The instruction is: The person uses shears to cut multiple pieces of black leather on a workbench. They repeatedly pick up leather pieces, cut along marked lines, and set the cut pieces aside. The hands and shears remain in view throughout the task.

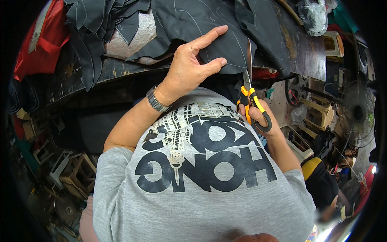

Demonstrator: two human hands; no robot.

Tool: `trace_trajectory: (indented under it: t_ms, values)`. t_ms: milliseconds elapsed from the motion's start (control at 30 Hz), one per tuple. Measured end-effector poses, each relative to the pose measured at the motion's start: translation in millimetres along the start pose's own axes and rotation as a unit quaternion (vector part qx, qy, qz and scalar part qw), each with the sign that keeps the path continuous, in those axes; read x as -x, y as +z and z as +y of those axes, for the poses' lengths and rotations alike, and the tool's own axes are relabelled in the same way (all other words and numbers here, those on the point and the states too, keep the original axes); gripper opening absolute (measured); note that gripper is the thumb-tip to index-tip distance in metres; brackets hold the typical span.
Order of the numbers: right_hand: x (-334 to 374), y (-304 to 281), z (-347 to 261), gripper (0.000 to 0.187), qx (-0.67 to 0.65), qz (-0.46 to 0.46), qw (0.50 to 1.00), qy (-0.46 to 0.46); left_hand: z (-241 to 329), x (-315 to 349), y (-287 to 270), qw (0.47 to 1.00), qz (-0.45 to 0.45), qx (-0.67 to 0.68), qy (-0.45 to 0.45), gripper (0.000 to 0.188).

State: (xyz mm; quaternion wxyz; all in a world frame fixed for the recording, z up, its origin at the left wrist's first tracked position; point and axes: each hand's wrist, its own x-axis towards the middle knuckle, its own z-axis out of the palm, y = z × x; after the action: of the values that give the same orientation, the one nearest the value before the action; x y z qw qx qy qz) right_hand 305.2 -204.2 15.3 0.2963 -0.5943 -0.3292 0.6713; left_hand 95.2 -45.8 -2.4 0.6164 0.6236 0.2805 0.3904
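My left hand (187, 62) rests on a dark grey leather-like sheet (169, 22), with thumb and forefinger stretched apart; the other fingers are mostly hidden. White curved lines are drawn on the sheet. My right hand (271, 119) grips scissors (248, 78) with black, yellow and orange handles. Their blades point away from me and lie slightly parted at the sheet's right edge, beside a white line. A further dark fold of material (268, 36) lies just right of the blades. Several cut dark pieces (90, 18) are heaped at the far left.
The worn dark table (117, 72) has its near edge in front of me. A red bag (48, 44) hangs at the far left, and a clear plastic bag (313, 20) sits far right. On the right are stools (320, 113) and a fan (358, 113); a wooden stool (80, 173) stands lower left.
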Motion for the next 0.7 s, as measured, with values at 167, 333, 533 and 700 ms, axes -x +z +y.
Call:
trace_trajectory:
  t_ms: [167,333,533,700]
  values:
    - [1,1,12,0.059,-0.048,0.004,0.999,-0.02,-1,0,-3,1.0,-0.013,0.001,-0.008,0.062]
    - [4,3,9,0.042,-0.014,0.026,1.0,-0.012,-1,-2,-5,0.999,-0.023,0.023,-0.012,0.064]
    - [9,2,-8,0.031,0.043,0.033,0.997,0.063,-1,1,-8,0.998,-0.025,0.061,-0.026,0.072]
    - [-4,-4,-19,0.039,-0.055,-0.029,0.997,0.052,-1,6,-8,0.994,-0.032,0.094,-0.043,0.073]
